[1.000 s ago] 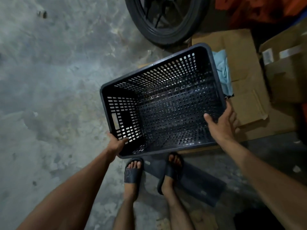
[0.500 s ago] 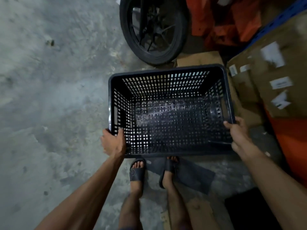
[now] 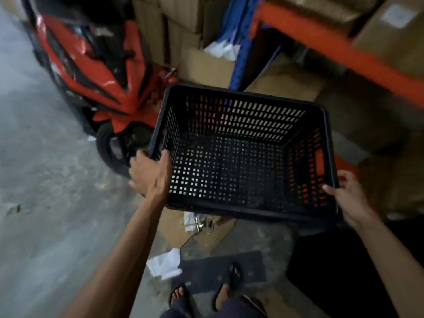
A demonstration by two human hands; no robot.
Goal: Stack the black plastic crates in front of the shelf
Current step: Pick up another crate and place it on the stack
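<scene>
An empty black plastic crate (image 3: 241,161) with perforated walls and floor hangs in the air at the middle of the view, open side up and tilted slightly. My left hand (image 3: 150,173) grips its near left corner rim. Its near right corner is held by my right hand (image 3: 348,196), thumb over the rim. Beyond the crate stands a shelf with orange beams (image 3: 332,44) and a blue post (image 3: 243,49), loaded with cardboard boxes (image 3: 390,33). A dark shape (image 3: 339,271) lies on the floor at the lower right, below the crate; I cannot tell what it is.
A red and black motorbike (image 3: 91,72) with its front wheel (image 3: 117,150) stands at the left, close to the crate. Flattened cardboard (image 3: 181,228), white paper scraps (image 3: 165,265) and a dark mat (image 3: 220,269) lie on the concrete floor by my sandalled feet.
The view has swung up and to the right, toward the shelf and motorbike body. The crate, still held in both hands, has risen and moved toward the shelf.
</scene>
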